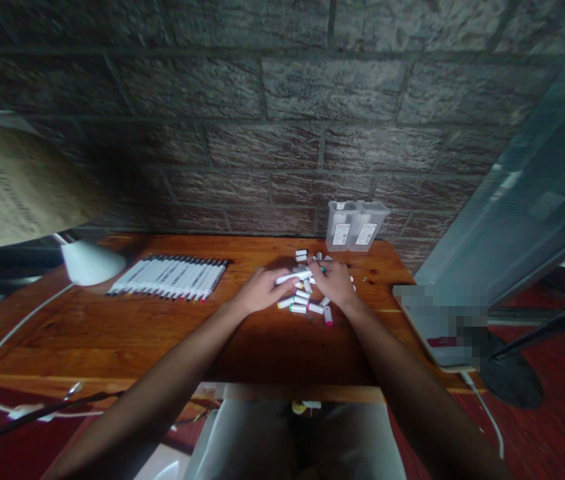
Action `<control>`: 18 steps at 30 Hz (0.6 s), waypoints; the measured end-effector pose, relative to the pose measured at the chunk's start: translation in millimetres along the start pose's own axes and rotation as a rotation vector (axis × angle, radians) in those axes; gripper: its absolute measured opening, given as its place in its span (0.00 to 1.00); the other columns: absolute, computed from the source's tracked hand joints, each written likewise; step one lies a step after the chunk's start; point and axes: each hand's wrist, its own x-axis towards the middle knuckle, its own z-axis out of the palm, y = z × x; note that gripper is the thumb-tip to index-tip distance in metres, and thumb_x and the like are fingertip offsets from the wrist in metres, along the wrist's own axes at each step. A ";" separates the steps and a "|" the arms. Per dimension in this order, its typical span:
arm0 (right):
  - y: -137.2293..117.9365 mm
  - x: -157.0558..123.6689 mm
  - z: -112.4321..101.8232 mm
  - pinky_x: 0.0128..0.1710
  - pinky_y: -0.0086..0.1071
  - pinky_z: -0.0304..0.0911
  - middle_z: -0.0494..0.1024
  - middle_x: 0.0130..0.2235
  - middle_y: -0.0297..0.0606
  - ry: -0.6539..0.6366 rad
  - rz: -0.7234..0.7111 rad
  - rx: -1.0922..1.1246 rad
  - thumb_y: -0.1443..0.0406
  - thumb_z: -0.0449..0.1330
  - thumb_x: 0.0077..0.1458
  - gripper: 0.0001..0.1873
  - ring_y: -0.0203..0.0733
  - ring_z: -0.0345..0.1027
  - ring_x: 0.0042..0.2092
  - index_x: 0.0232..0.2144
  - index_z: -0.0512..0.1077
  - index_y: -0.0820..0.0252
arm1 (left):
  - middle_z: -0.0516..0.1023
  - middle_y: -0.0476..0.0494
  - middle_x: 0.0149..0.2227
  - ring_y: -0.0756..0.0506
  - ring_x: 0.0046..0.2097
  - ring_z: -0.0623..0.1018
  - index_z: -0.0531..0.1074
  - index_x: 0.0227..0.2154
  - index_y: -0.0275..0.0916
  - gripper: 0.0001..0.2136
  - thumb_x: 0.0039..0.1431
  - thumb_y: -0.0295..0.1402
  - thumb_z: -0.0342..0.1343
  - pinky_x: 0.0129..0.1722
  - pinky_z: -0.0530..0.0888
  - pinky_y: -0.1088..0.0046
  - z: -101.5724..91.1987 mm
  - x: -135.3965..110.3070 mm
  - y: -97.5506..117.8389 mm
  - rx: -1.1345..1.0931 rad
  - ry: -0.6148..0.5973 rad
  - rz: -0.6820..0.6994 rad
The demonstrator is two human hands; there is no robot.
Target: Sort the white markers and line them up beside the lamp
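Observation:
My left hand (261, 291) is closed around a white marker pen (292, 277), which lies level and points to the right. At the pen's right end, my right hand (333, 281) has its fingers bent together on a small marker cap (323, 269) with a green tip. Whether that cap sits on the pen is hidden by the fingers. Loose white caps with coloured ends lie scattered beneath and around both hands, among them a pink-ended cap (328, 316) and a green-ended cap (298, 309). More caps lie partly covered by my right hand.
A row of white markers (170, 278) lies side by side to the left. Two clear plastic cases (355, 227) stand against the brick wall. A lamp base (90, 262) is at far left, a device (437, 333) at the table's right edge.

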 end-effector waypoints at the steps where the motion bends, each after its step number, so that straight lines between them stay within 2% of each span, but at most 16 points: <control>1: -0.1 -0.1 0.2 0.28 0.28 0.55 0.78 0.23 0.38 0.004 -0.002 0.011 0.53 0.50 0.62 0.27 0.38 0.71 0.28 0.18 0.74 0.58 | 0.77 0.47 0.30 0.50 0.31 0.74 0.74 0.33 0.39 0.17 0.65 0.45 0.47 0.31 0.63 0.77 0.4 0.0 0.1 -0.003 0.007 -0.004; 11: -2.0 -0.9 -1.0 0.29 0.28 0.54 0.75 0.20 0.37 0.033 -0.011 0.067 0.48 0.49 0.61 0.30 0.37 0.69 0.27 0.16 0.70 0.58 | 0.75 0.48 0.27 0.50 0.29 0.72 0.73 0.31 0.38 0.18 0.65 0.46 0.47 0.31 0.63 0.76 -1.2 -0.4 1.8 0.006 0.029 -0.011; 18: -2.1 -0.8 -1.5 0.29 0.28 0.55 0.75 0.20 0.37 0.035 -0.024 0.060 0.48 0.48 0.61 0.31 0.37 0.70 0.27 0.15 0.70 0.59 | 0.74 0.48 0.26 0.50 0.28 0.71 0.72 0.29 0.38 0.19 0.65 0.47 0.45 0.30 0.61 0.76 -1.4 -0.1 1.6 0.058 0.017 -0.012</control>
